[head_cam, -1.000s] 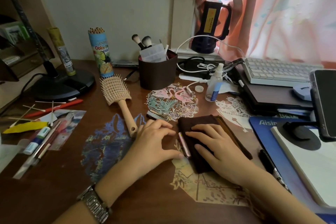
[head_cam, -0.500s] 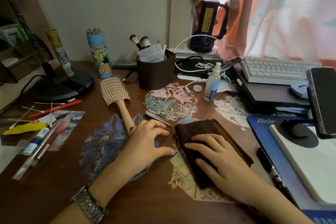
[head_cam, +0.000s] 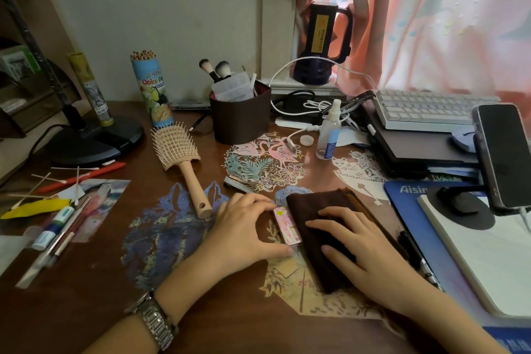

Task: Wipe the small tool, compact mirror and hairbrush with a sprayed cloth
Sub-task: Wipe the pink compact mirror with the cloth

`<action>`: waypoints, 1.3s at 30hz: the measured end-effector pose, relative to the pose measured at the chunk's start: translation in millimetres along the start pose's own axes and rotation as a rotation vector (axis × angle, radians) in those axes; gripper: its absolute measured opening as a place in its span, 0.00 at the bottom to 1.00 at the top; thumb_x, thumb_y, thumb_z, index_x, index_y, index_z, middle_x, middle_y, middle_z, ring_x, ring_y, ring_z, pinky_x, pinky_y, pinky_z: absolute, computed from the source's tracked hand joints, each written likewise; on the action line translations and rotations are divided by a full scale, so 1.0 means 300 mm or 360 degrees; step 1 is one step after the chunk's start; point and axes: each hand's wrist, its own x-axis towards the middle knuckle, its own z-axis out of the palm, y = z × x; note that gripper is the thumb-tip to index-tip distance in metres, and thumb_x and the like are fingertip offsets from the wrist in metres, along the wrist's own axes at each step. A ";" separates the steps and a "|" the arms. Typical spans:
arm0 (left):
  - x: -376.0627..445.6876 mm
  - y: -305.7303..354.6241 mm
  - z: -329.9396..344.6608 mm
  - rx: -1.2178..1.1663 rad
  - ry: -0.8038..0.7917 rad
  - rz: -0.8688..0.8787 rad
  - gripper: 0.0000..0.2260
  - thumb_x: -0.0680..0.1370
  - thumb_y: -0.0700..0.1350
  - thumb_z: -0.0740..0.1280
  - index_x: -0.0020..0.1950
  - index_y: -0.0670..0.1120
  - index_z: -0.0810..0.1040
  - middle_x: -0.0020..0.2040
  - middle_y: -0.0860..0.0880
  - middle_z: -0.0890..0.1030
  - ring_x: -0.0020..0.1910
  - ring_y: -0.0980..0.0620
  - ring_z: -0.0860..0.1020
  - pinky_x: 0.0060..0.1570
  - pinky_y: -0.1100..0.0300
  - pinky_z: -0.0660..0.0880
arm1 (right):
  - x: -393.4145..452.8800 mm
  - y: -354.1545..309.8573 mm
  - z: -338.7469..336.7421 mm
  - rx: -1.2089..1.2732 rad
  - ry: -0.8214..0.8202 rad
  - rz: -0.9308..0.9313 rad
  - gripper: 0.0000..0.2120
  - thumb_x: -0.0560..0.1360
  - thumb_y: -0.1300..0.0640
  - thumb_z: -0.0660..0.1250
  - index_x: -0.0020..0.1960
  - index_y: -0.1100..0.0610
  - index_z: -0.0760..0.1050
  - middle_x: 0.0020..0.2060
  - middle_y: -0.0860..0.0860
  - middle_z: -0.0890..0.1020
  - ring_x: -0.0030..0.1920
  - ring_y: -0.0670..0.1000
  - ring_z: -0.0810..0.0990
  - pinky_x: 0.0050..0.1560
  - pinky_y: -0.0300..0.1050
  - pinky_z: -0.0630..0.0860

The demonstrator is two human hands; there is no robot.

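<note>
I'm wiping the mirror (head_cam: 287,227), which lies flat on the counter (head_cam: 201,310) half under the cloth (head_cam: 319,227). My right hand (head_cam: 362,250) presses the cloth flat, fingers spread, gripping nothing. My left hand (head_cam: 244,234) arches over the mirror's edge, fingertip and thumb steadying it. Next, probably the hairbrush (head_cam: 181,158), untouched just beyond my left hand.

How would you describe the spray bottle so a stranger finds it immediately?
Start at the dark brown fabric pot holding makeup brushes at the back of the wooden desk. Just right of it stands a small clear plastic spray bottle. It alone has a white nozzle and blue label.
</note>
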 end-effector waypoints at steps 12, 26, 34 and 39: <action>0.013 0.016 -0.005 0.0278 0.0260 0.0232 0.32 0.61 0.70 0.66 0.56 0.50 0.78 0.58 0.60 0.73 0.60 0.58 0.67 0.57 0.63 0.57 | 0.022 0.000 -0.017 0.0094 -0.0003 0.0022 0.22 0.78 0.42 0.57 0.70 0.34 0.58 0.68 0.35 0.61 0.68 0.39 0.59 0.70 0.43 0.60; -0.058 -0.065 -0.091 0.0307 0.0229 0.0209 0.33 0.60 0.72 0.63 0.55 0.52 0.79 0.61 0.62 0.71 0.62 0.61 0.64 0.62 0.61 0.55 | 0.100 -0.105 -0.037 -0.0026 0.0034 -0.0211 0.31 0.69 0.34 0.66 0.68 0.42 0.64 0.66 0.38 0.69 0.68 0.42 0.62 0.69 0.42 0.59; -0.077 -0.083 -0.119 0.0238 0.0224 0.0257 0.33 0.60 0.70 0.65 0.59 0.53 0.77 0.59 0.67 0.67 0.60 0.67 0.60 0.59 0.64 0.55 | 0.200 -0.112 -0.036 0.0096 -0.0057 -0.0348 0.33 0.65 0.41 0.73 0.66 0.47 0.67 0.63 0.39 0.72 0.65 0.36 0.64 0.68 0.27 0.42; -0.074 -0.094 -0.135 -0.0097 0.0100 0.0138 0.32 0.61 0.69 0.66 0.61 0.55 0.75 0.60 0.69 0.69 0.61 0.70 0.65 0.56 0.73 0.61 | 0.195 -0.104 -0.048 0.0466 -0.0084 -0.0353 0.26 0.67 0.45 0.75 0.62 0.48 0.73 0.57 0.39 0.78 0.59 0.37 0.74 0.60 0.34 0.70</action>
